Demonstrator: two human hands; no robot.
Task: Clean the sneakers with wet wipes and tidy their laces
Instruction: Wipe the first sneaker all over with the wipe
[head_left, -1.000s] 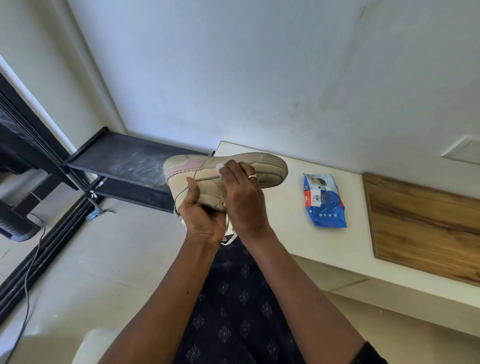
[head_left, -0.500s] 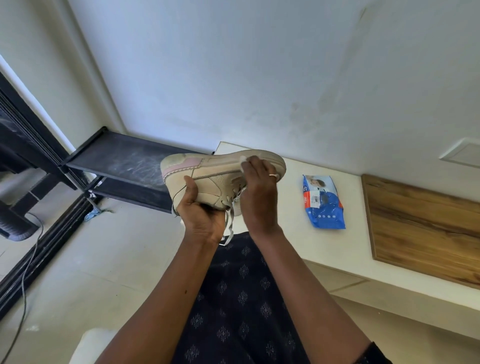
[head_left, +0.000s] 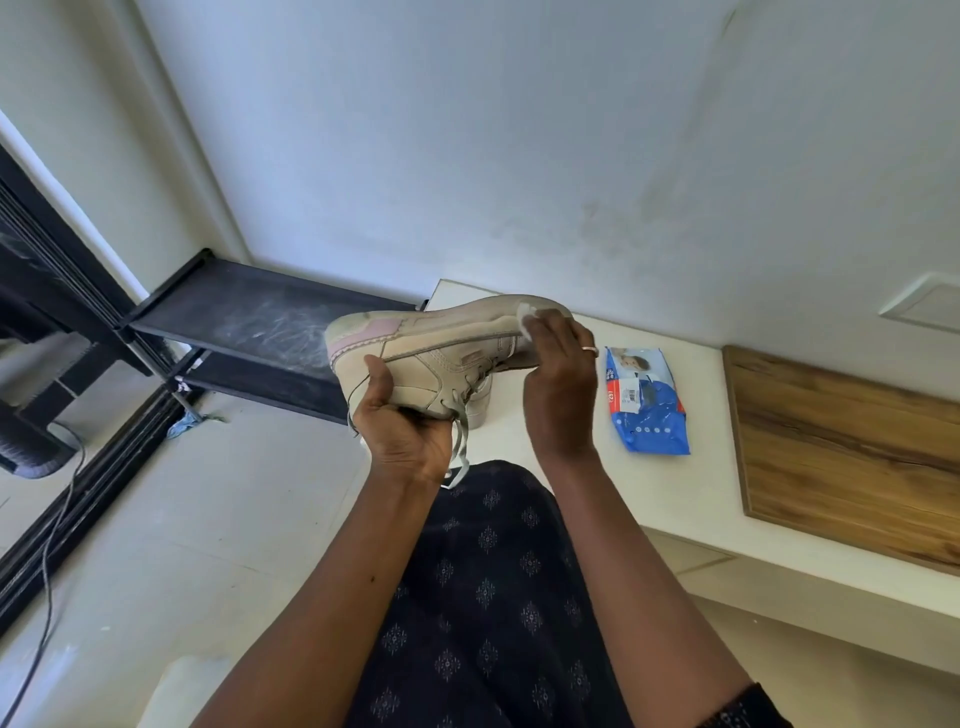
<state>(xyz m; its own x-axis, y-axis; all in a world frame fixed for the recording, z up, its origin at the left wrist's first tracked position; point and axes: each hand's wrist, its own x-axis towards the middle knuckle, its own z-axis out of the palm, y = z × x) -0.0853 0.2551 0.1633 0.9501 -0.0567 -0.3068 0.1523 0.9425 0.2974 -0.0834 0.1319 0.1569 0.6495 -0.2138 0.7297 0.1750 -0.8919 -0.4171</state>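
Far left: cable (head_left: 52, 545) trailing over the pale floor (head_left: 208, 519); dusty black shelf rack (head_left: 249, 322) in the corner of white walls. Centre, in the air above the lap: beige sneaker (head_left: 431, 358), pink-patched heel to the left, laces (head_left: 460, 441) dangling; left hand (head_left: 405, 431) grips it from below near the heel, and right hand (head_left: 561, 395) holds a wet wipe (head_left: 525, 317) pressed to the toe-end sole edge. Right: white table (head_left: 675, 493) bearing a blue wipes pack (head_left: 647, 405) and a wooden board (head_left: 841, 452).
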